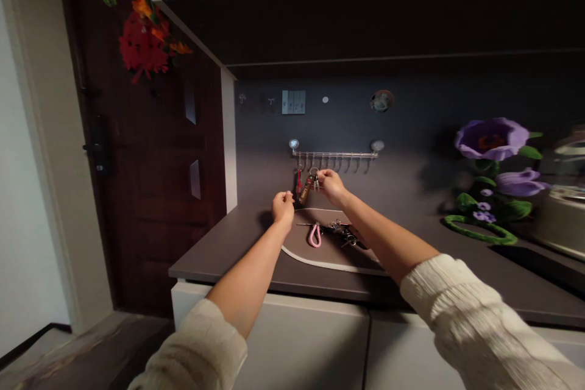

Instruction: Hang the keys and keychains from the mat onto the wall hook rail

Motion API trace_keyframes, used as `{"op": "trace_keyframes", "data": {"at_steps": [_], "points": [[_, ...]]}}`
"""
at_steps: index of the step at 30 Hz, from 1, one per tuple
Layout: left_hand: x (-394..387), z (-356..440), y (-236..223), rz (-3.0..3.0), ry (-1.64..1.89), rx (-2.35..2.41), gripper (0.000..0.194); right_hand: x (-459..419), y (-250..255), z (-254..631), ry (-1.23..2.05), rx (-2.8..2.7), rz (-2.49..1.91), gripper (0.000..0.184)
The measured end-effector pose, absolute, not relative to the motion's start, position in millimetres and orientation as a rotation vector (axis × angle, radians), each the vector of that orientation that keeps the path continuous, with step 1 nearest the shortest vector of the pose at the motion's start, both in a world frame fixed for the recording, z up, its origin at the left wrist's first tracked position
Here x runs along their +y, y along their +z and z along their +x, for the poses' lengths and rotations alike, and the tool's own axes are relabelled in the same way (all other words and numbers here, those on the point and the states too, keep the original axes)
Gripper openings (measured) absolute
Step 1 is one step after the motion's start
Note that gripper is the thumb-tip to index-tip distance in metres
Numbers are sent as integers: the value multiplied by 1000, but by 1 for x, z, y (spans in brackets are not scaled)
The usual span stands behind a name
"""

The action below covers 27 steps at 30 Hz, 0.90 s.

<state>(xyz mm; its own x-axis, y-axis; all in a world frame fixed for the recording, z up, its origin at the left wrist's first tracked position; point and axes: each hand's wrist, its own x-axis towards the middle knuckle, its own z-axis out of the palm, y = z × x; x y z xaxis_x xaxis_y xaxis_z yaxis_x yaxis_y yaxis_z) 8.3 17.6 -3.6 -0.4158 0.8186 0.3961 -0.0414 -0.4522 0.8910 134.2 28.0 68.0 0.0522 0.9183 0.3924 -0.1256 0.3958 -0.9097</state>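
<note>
My right hand (332, 186) pinches a bunch of keys (315, 181) by its ring, just under the wall-mounted hook rail (338, 155). A brown strap-like key fob (305, 191) with lettering hangs from the same ring. My left hand (283, 207) is closed beside the fob's lower end; what its fingers hold is hidden. A red item (299, 180) hangs from the rail's left end. Below my hands, a pink loop strap (315, 236) and more keys (350, 237) lie on a brown mat (329, 256) with a pale rim.
The mat rests on a dark countertop (219, 247) above white cabinets. Purple artificial flowers (492, 140) and a pale appliance-like object (564, 213) stand at the right. Overhead is a shelf (365, 18). A dark red door (150, 195) is at left.
</note>
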Motion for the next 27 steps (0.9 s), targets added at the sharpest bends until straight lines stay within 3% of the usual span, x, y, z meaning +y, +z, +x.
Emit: {"op": "trace_keyframes", "data": {"at_steps": [11, 27], "points": [[22, 7, -7, 1236, 1920, 1334, 22, 66, 92, 110, 1024, -1024, -868, 17], [25, 5, -9, 1207, 1941, 1349, 20, 79, 84, 104, 1067, -897, -883, 15]]}}
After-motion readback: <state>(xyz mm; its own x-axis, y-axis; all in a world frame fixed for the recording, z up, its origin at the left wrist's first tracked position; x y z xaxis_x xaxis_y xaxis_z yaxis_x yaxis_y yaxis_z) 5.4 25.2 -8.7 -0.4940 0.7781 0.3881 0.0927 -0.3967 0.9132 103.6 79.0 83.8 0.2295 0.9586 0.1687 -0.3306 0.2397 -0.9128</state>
